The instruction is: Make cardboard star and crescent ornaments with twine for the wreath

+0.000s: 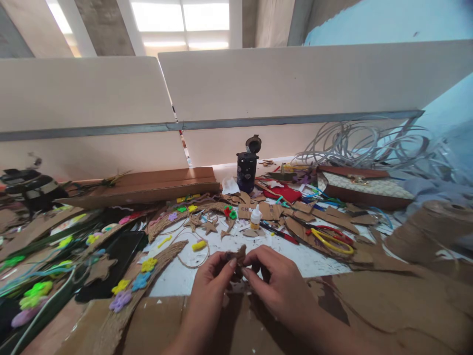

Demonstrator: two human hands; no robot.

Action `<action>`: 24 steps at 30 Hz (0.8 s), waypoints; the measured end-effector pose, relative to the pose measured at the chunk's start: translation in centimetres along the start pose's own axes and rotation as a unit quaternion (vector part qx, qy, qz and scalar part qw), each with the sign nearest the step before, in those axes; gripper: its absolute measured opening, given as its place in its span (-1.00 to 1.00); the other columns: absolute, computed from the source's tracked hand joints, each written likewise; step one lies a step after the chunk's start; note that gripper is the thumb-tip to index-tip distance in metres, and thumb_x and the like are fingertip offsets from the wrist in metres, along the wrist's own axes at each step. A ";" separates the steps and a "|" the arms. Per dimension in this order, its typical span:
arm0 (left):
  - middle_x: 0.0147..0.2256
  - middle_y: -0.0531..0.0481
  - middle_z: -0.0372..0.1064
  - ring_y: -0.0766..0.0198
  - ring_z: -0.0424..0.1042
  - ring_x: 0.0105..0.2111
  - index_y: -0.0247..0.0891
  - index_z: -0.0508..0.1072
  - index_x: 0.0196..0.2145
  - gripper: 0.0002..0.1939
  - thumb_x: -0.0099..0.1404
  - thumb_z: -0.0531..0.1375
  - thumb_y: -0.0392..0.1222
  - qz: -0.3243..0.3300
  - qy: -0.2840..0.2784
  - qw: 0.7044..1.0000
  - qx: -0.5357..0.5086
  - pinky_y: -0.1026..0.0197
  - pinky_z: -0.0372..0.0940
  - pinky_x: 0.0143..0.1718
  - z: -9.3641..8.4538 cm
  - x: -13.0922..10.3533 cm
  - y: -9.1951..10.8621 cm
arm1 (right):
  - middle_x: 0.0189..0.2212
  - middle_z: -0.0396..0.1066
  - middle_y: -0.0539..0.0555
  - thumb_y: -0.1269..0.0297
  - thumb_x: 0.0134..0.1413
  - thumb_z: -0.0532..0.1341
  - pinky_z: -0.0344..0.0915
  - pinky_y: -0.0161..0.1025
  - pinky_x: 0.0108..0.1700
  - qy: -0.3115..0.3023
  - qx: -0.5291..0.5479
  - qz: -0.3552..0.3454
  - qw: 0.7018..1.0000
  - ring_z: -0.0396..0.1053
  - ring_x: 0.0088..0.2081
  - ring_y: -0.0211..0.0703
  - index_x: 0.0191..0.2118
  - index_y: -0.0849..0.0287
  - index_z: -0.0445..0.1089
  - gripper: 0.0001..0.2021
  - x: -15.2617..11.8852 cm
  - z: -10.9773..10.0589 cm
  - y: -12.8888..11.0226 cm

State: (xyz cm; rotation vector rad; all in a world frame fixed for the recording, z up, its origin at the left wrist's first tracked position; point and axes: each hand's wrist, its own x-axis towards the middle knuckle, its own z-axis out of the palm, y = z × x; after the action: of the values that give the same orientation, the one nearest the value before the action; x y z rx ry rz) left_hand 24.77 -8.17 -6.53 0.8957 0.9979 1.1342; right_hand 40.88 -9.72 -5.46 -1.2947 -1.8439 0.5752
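Close together over the front of the white tabletop, my left hand (pixel 218 276) and my right hand (pixel 269 276) both pinch a small brown piece (pixel 242 252). It looks like cardboard with twine on it; its lower part is hidden by my fingers. Just beyond stands a small white glue bottle (pixel 255 217) with a yellow label. Cardboard stars (pixel 210 227) and a yellow roll of yarn (pixel 198 245) lie ahead to the left. A twine-covered strip (pixel 158 268) with colourful flowers (pixel 140 281) curves beside my left hand.
Scissors with red and yellow handles (pixel 332 240) lie right among cardboard scraps (pixel 336 217). A large twine spool (pixel 430 229) stands far right. Behind are a dark open-lidded bottle (pixel 246 170), a long cardboard tray (pixel 148 190) and a handbag (pixel 364 187). A black phone (pixel 114 261) lies left.
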 end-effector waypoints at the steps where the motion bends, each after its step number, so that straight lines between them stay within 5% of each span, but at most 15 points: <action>1: -0.41 0.02 0.46 0.36 0.29 -0.47 -0.24 0.58 -0.34 -0.85 0.17 0.39 -0.13 0.000 0.002 1.000 0.001 0.32 0.18 -0.42 -0.1 0.0 -0.1 | -0.35 0.41 -0.01 0.39 0.22 0.19 0.16 -0.26 -0.28 0.000 0.006 0.006 1.000 0.32 -0.34 -0.19 -0.27 0.14 0.41 -0.94 0.0 0.0 0.0; 7: -0.45 0.05 0.41 0.35 0.31 -0.47 -0.22 0.54 -0.35 -0.81 0.17 0.40 -0.08 0.000 0.010 1.000 0.002 0.30 0.19 -0.39 -0.9 0.4 -0.7 | -0.35 0.37 -0.02 0.32 0.15 0.22 0.17 -0.25 -0.31 0.015 0.029 0.046 0.998 0.29 -0.37 -0.19 -0.26 0.11 0.39 -0.96 0.0 -0.3 0.1; 15: -0.44 0.01 0.44 0.34 0.31 -0.48 -0.25 0.57 -0.33 -0.77 0.17 0.41 -0.05 0.013 0.004 1.000 0.017 0.29 0.23 -0.37 -0.4 0.1 0.0 | -0.08 0.36 0.11 0.13 -0.06 0.34 0.27 -0.12 -0.08 0.007 0.177 0.151 0.973 0.30 -0.15 -0.06 0.00 0.13 0.30 -0.52 0.7 -0.1 0.8; 20: -0.37 -0.04 0.49 0.33 0.34 -0.46 -0.23 0.58 -0.26 -0.76 0.18 0.41 -0.05 -0.018 -0.013 1.000 -0.008 0.26 0.27 -0.33 -0.4 0.1 -0.5 | -0.23 0.46 0.13 0.07 -0.09 0.37 0.27 -0.12 -0.13 -0.088 0.297 0.200 0.929 0.37 -0.20 -0.02 -0.14 0.20 0.37 -0.58 1.0 0.5 1.2; 24: -0.42 0.00 0.45 0.31 0.35 -0.45 -0.23 0.59 -0.29 -0.78 0.18 0.40 -0.05 -0.006 -0.011 1.000 0.013 0.25 0.28 -0.31 -0.4 0.0 -0.3 | -0.35 0.46 0.10 0.04 -0.07 0.35 0.25 -0.15 -0.21 -0.095 0.309 0.220 0.920 0.36 -0.28 -0.06 -0.28 0.22 0.39 -0.65 1.0 0.5 1.0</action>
State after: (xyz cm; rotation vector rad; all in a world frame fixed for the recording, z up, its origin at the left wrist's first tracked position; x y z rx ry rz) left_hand 24.48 -8.20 -6.92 0.9208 1.0006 1.1011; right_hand 40.85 -8.36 -6.09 -1.2279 -1.3264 1.4385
